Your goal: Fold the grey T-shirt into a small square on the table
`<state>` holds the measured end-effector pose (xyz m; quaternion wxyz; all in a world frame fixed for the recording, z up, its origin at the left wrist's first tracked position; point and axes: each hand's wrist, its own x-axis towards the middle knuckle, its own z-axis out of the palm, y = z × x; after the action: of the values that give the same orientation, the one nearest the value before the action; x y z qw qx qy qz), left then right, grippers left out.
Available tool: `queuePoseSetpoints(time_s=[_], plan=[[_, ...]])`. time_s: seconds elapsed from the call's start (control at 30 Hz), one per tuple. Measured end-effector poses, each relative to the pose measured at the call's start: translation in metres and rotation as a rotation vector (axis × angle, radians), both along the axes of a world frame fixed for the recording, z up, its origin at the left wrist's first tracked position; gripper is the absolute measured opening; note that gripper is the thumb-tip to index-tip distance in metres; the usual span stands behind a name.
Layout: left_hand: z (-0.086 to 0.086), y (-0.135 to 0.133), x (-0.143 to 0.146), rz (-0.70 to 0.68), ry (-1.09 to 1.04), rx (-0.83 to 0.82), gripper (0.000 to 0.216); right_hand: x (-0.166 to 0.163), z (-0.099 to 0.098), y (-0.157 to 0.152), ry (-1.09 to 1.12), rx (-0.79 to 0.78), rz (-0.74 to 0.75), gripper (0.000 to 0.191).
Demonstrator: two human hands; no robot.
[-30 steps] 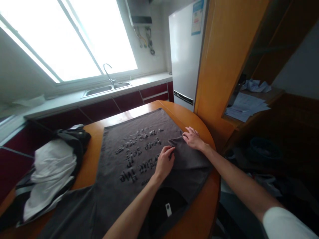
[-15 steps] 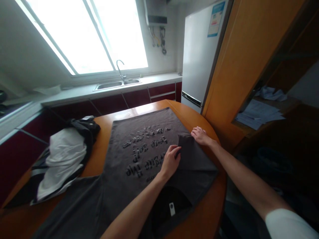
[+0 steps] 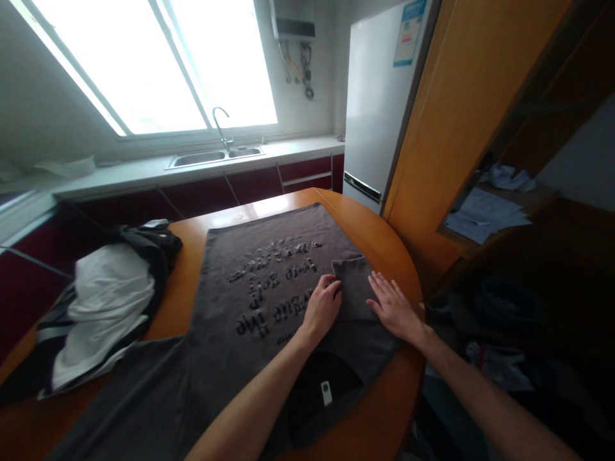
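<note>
On the table [image 3: 377, 232], a grey shirt [image 3: 218, 304] lies spread, print [image 3: 278, 275] up, collar at the near side, hem at the far side. A clothes pile [image 3: 108, 282] sits at left. Progress, as judged: one side done, the other remaining. Right sleeve [image 3: 354, 282] appears turned inward over the shirt; left sleeve [image 3: 137, 381] lies flat, pointing outward, not yet turned in. Edges: a broad wedge of table shows right of the hem, giving room; a narrower strip separates shirt body from pile. Right shoulder comes near the table's curved rim, so little room there. Right hand [image 3: 394, 310]: flat, fingers extended, along the turned cloth's outer edge. Left hand [image 3: 323, 307]: fingers curled at its inner edge; whether they pinch it, cannot tell. Smallest item: white label [image 3: 327, 393] inside the collar.
</note>
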<state>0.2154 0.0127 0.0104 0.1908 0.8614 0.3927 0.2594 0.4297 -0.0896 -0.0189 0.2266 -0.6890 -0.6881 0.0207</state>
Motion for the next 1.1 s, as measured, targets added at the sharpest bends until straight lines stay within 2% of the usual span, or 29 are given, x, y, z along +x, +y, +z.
queuePoseSetpoints(time_s=[0.13,0.2,0.33,0.4,0.47,0.57,0.67,0.77,0.87,0.97,1.1], plan=[[-0.001,0.001,-0.001,0.056,0.108,0.110,0.022,0.006,0.001,-0.010,0.002,-0.110,0.000,0.068],[-0.002,0.002,-0.002,0.077,0.119,0.130,0.024,0.017,0.006,-0.006,0.047,-0.108,-0.039,0.067],[-0.007,0.006,-0.002,0.058,0.073,0.150,0.033,0.047,0.022,0.007,0.194,0.008,-0.358,0.065],[-0.010,0.008,-0.001,0.041,0.070,0.139,0.035,0.055,0.034,0.018,0.220,0.055,-0.441,0.064],[-0.013,0.008,0.000,0.026,0.090,0.119,0.037,0.053,0.044,0.033,0.187,0.076,-0.393,0.062],[-0.014,0.007,0.000,0.001,0.136,0.100,0.039,0.031,0.050,0.058,0.109,0.035,-0.251,0.059],[-0.014,0.005,-0.001,-0.016,0.167,0.093,0.039,0.002,0.041,0.077,0.023,-0.059,-0.150,0.060],[-0.015,0.004,-0.002,-0.019,0.175,0.092,0.040,-0.012,0.024,0.084,-0.063,-0.180,-0.107,0.065],[-0.016,0.004,-0.002,-0.020,0.171,0.095,0.040,-0.010,0.013,0.086,-0.103,-0.264,-0.113,0.071],[-0.015,0.004,-0.002,-0.015,0.169,0.091,0.040,0.001,0.013,0.091,-0.107,-0.310,-0.135,0.075],[-0.013,0.003,-0.001,-0.010,0.174,0.085,0.040,0.006,0.022,0.097,-0.066,-0.250,-0.338,0.076]])
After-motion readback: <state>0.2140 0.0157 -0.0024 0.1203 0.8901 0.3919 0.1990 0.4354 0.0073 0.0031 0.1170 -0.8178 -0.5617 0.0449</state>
